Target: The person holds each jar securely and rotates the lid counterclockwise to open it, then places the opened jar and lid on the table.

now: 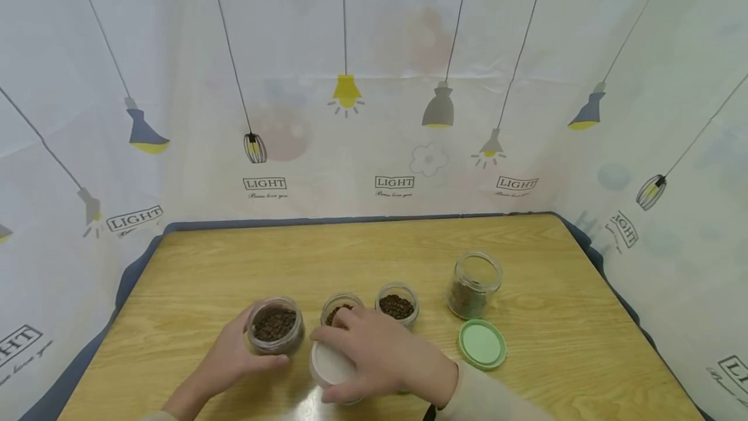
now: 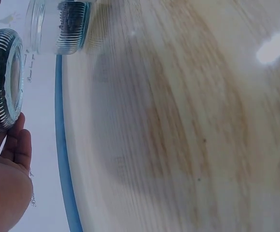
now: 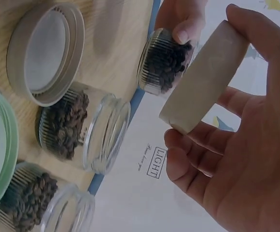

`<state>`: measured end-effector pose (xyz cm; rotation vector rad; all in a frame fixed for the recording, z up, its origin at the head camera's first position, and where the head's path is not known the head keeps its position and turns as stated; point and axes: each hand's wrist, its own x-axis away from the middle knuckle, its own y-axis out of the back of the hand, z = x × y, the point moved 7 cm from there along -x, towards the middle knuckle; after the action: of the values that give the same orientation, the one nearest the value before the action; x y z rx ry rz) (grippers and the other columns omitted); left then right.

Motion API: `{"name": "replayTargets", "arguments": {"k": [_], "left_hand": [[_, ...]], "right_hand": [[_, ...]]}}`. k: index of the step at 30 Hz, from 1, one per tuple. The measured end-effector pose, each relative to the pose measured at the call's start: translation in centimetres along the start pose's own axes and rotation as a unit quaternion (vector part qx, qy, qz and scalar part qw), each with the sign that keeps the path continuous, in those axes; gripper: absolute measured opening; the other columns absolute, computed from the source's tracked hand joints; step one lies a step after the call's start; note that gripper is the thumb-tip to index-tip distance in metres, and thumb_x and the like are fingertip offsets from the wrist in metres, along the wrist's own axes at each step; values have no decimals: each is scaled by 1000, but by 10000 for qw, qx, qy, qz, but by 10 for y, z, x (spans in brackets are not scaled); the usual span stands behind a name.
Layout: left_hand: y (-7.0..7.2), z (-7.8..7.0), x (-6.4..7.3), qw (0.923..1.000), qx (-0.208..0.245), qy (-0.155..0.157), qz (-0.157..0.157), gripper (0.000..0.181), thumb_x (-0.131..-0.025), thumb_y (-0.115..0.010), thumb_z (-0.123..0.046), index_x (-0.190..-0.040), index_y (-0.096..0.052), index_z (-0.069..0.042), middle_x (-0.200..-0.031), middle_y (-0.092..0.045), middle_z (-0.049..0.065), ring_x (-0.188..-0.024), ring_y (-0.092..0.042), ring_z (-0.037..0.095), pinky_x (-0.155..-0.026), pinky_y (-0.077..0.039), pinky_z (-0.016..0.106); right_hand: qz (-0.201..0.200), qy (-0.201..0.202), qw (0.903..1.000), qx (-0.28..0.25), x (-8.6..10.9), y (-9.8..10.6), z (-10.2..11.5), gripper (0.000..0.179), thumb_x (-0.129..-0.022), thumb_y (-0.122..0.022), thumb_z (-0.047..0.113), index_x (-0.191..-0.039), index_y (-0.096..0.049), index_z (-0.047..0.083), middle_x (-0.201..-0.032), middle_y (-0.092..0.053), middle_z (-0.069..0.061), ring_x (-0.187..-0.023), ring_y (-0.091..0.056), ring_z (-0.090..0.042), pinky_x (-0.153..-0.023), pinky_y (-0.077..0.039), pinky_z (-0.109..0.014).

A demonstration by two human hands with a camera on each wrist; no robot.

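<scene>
My left hand [image 1: 224,357] grips a ribbed glass jar of coffee beans [image 1: 276,325], its mouth uncovered. In the left wrist view the base of this jar [image 2: 15,79] shows raised off the table. Pinched by its rim between thumb and fingers, a cream lid [image 1: 332,366] is in my right hand [image 1: 393,351]. That lid [image 3: 205,77] is held up apart from the jar, seen edge-on in the right wrist view. Two more uncovered jars of beans, a nearer one [image 3: 84,128] and another [image 1: 397,307], stand by the right hand, which partly hides one in the head view.
A larger open glass jar [image 1: 476,284], partly filled with dark contents, stands at the right. In front of it lies a green lid [image 1: 482,344]. A second cream lid [image 3: 46,53] rests near the jars. The wooden table [image 1: 234,258] meets a printed cloth backdrop [image 1: 327,167].
</scene>
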<state>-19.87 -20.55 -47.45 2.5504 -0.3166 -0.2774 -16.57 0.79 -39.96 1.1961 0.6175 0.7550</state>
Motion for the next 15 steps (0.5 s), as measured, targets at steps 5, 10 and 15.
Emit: {"name": "replayTargets", "arguments": {"k": [5, 10, 15], "left_hand": [[4, 1, 1, 9999, -136, 3, -83, 81, -67, -90, -30, -137, -48, -29, -126, -62, -9, -114, -57, 2, -97, -45, 26], [7, 2, 1, 9996, -255, 77, -95, 80, -68, -89, -31, -137, -48, -29, -127, -62, -8, -114, -56, 2, -97, -45, 29], [9, 3, 0, 9994, -280, 113, -169, 80, -67, -89, -31, -136, -49, -29, -127, -62, -8, -114, -56, 1, -97, -45, 28]], "right_hand": [[-65, 152, 9997, -192, -2, -5, 9, 71, -79, -65, 65, -140, -41, 40, -121, -55, 4, -100, -54, -9, -71, -46, -21], [74, 318, 9983, -477, -5, -13, 17, 72, -78, -70, 61, -139, -39, 36, -122, -56, 6, -100, -55, -6, -76, -48, -20], [247, 284, 9984, -429, -8, -24, 23, 77, -77, -73, 57, -137, -38, 24, -125, -54, 6, -99, -54, -3, -77, -47, -18]]}}
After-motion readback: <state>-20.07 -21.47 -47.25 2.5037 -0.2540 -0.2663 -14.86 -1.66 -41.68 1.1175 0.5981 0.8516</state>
